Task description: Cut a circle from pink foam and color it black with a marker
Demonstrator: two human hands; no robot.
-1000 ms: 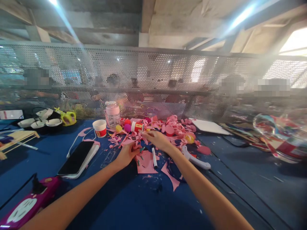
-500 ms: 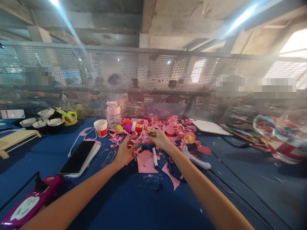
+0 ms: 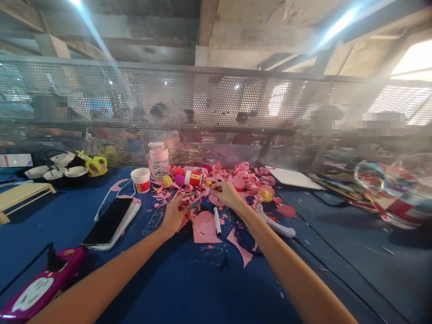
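My left hand (image 3: 175, 217) is closed around something I cannot make out, with a small teal object (image 3: 195, 204) at its fingertips. To its right, my right hand (image 3: 224, 194) pinches something too small to name, beside a pink piece (image 3: 215, 200). Both hands are over a heap of pink scraps (image 3: 245, 173). A red and white cup (image 3: 193, 178) lies on its side just behind them. Nearer to me are a square pink sheet (image 3: 204, 228), a white marker (image 3: 217, 221) and a pointed pink offcut (image 3: 240, 249).
A phone (image 3: 108, 221), an upright paper cup (image 3: 141, 181) and a pink-lidded bottle (image 3: 158, 161) stand or lie left. A purple power strip (image 3: 42, 283) is front left. A white glue gun (image 3: 276, 226) with its cord and a clear plastic container (image 3: 405, 202) are right.
The pink strip between my hands is less visible, and a rounded pink piece now shows below my right fingers. Both hands have barely moved, and the view has shifted slightly.
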